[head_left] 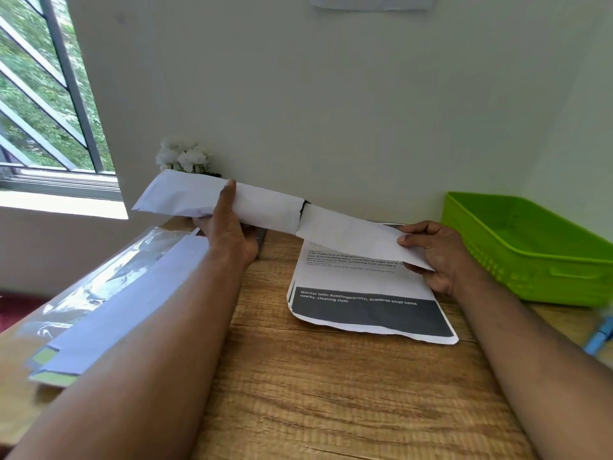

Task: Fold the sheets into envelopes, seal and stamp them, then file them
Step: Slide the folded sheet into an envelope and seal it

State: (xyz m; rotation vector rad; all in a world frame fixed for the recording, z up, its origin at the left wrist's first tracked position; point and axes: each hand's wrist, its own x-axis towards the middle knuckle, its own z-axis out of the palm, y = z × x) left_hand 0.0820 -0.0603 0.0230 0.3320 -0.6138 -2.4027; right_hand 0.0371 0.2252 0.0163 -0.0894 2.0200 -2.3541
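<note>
Above the wooden table (298,376), the left hand (229,227) grips a light, limp white paper envelope (205,199) mid-length while the right hand (438,254) pinches the half-inserted, easily creased folded white sheet (351,235) at its free end.

Left hand (229,227) grips envelope (219,202); right hand (438,254) pinches folded sheet (351,237) at its mouth.

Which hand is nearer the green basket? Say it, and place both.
Right. The right hand pinches the folded sheet just left of the green basket. The left hand grips the envelope much farther left, past the printed sheets.
</note>
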